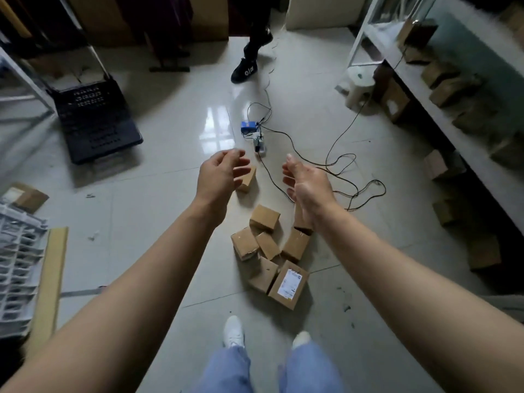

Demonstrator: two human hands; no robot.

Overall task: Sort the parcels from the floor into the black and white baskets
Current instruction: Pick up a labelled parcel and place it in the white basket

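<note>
The wire point(338, 136) lies just beside the parcels point(265, 218) on the floor, so a foot could catch on it and trip. Both arms reach out over the pile. The left hand point(219, 173) and right hand point(307, 182) hold nothing, fingers loosely curled. The black basket point(96, 120) and white basket point(19, 268) wait on the left.

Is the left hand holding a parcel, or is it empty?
Empty. The left hand has loosely curled fingers round nothing; the small brown cardboard parcel beyond it lies on the pale tiled floor.
</note>
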